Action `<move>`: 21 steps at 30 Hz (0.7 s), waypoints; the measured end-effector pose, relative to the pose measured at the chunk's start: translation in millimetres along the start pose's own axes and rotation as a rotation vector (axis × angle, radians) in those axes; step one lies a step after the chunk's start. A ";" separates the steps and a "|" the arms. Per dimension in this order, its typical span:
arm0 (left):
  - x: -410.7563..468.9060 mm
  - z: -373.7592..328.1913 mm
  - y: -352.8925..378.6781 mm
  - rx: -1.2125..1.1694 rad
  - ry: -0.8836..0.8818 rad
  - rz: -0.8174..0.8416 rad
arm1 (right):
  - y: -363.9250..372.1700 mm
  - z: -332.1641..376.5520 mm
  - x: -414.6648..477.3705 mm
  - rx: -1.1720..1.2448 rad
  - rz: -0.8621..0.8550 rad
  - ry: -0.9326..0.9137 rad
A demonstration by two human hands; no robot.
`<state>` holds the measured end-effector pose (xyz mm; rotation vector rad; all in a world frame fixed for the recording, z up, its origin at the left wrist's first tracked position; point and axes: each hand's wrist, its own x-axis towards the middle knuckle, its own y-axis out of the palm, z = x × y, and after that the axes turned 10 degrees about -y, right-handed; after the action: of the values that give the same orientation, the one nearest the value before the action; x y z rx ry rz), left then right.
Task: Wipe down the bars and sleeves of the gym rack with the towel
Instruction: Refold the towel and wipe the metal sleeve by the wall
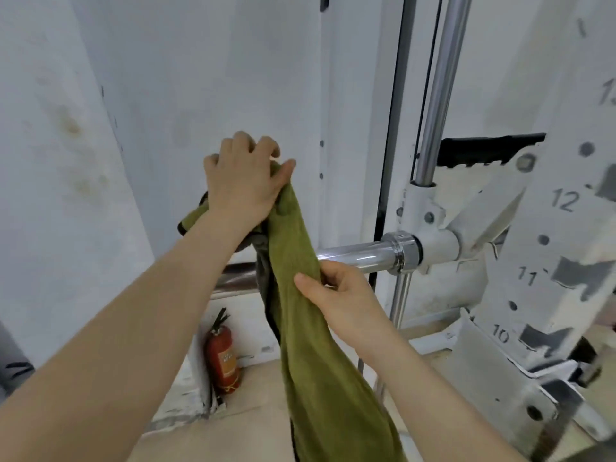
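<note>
An olive-green towel (310,328) hangs in a long twisted strip across the chrome sleeve (363,253) of the gym rack's bar. My left hand (245,185) grips the towel's upper end above the sleeve, with bunched cloth under the wrist. My right hand (336,295) grips the strip just below the sleeve, thumb across the cloth. The sleeve runs right into a chrome collar and a white bracket (433,241). Its left stretch is partly hidden behind the towel and my left forearm.
A vertical chrome guide rod (440,88) rises from the bracket. The white rack upright (566,228), with numbered holes 10 to 12, fills the right side. A red fire extinguisher (223,358) stands on the floor by the white wall (150,95).
</note>
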<state>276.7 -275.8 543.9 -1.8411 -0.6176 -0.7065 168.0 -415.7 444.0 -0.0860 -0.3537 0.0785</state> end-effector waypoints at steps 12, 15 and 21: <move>-107.5 -41.1 96.6 0.254 0.157 0.085 | -89.6 -48.6 2.2 -1.000 -0.500 -0.221; -109.7 -90.3 115.6 0.205 0.207 0.089 | -111.0 -56.2 5.1 -1.197 -0.283 -0.006; -123.6 -86.8 129.8 0.029 0.309 0.024 | -111.6 -62.1 -1.5 -1.249 -0.258 0.036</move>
<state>264.6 -413.0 400.0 -1.6658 -0.4006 -0.9385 195.1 -531.0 396.3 -1.2716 -0.3305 -0.4118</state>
